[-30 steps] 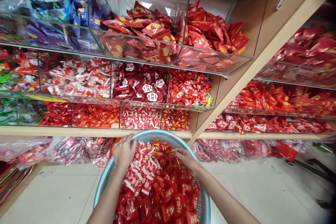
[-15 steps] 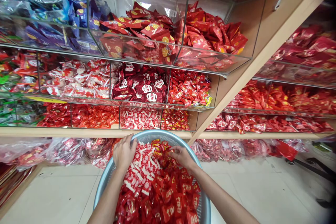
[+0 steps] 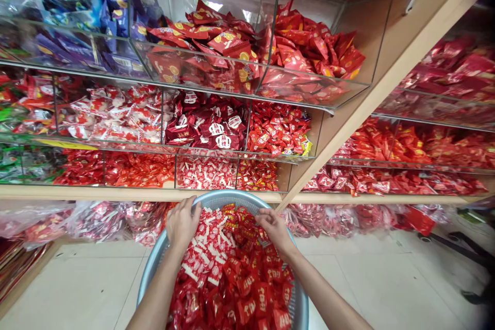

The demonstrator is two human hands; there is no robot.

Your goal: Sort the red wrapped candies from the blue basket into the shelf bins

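Observation:
A round light-blue plastic basket (image 3: pixel 146 282) is in front of me, holding wrapped candies sorted in patches. Red-and-white twist-wrapped candies (image 3: pixel 209 242) lie at its far left, and small red-and-gold candies (image 3: pixel 242 221) at the far right. Larger red packets with gold lettering (image 3: pixel 249 289) fill the near part. My left hand (image 3: pixel 181 226) is closed on the basket's far-left rim, thumb on the inner side. At the far-right rim, my right hand (image 3: pixel 274 228) has its fingers bent over the edge; no candy shows in it.
Beyond the basket stands a wooden shelf (image 3: pixel 232 196) with clear bins of wrapped sweets, among them maroon packets (image 3: pixel 209 121) and orange-printed red packets (image 3: pixel 228 44). Clear bags of candies (image 3: pixel 100 221) lie beneath it. A black chair or trolley base (image 3: pixel 460 247) is on the tiled floor at right.
My right hand has moved from over the red-and-gold candies, outward to the basket's far-right rim. My left hand stays on the rim.

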